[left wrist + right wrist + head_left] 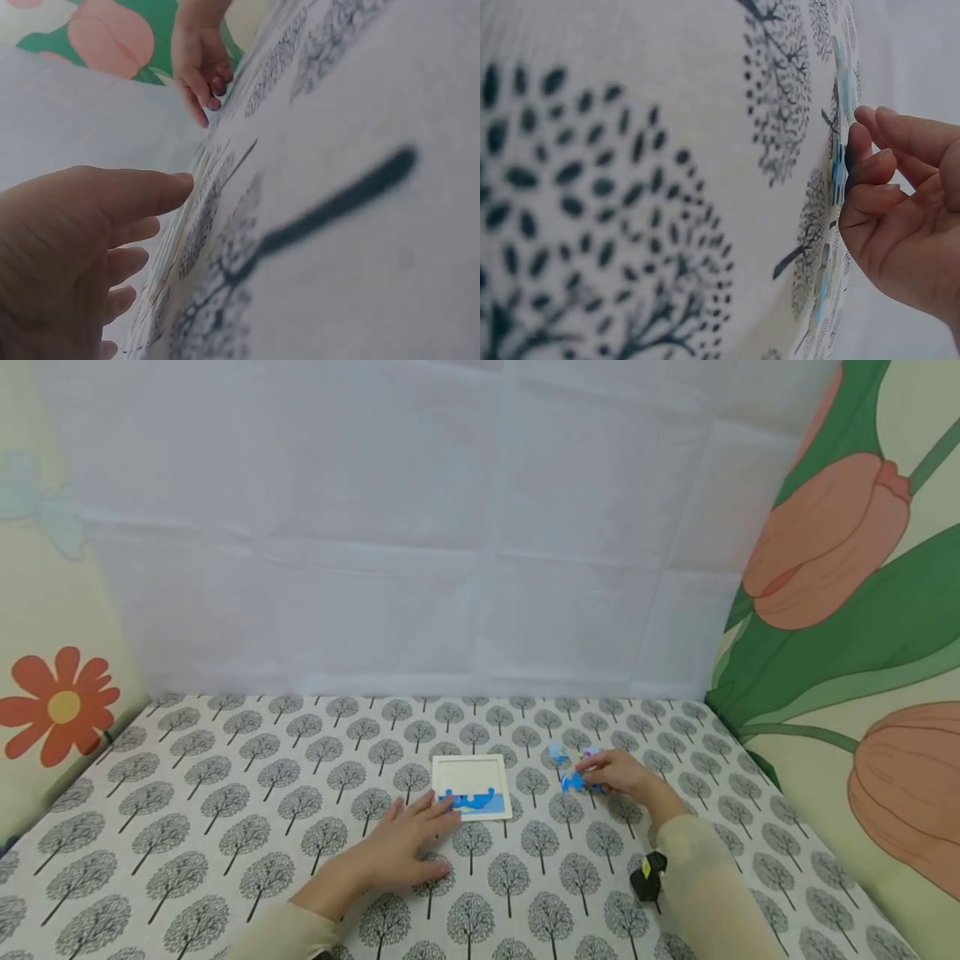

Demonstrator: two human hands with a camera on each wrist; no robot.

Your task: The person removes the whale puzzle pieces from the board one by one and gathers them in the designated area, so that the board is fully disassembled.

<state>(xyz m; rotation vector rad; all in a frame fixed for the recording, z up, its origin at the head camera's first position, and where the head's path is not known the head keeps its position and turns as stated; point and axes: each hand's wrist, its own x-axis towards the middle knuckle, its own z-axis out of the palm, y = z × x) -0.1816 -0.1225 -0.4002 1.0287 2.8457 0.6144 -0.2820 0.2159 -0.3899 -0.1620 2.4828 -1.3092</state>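
A white square puzzle frame (504, 777) lies on the cloth, its lower part filled with joined blue pieces (480, 800). My left hand (397, 852) is spread at the frame's lower left corner, fingertips over that edge; in the left wrist view its fingers are extended and hold nothing. To the right of the frame, my right hand (628, 777) reaches over loose puzzle pieces (572, 782). In the right wrist view, its fingers bend loosely just above a blue piece (837, 169), with nothing visible pinched between them. Whether a fingertip touches the piece I cannot tell.
More loose pieces (558, 752) lie behind the right hand's fingertips, pale blue. The table has a white cloth (247, 760) printed with dark trees. A white sheet (390, 527) hangs at the back, and flower-painted walls flank both sides.
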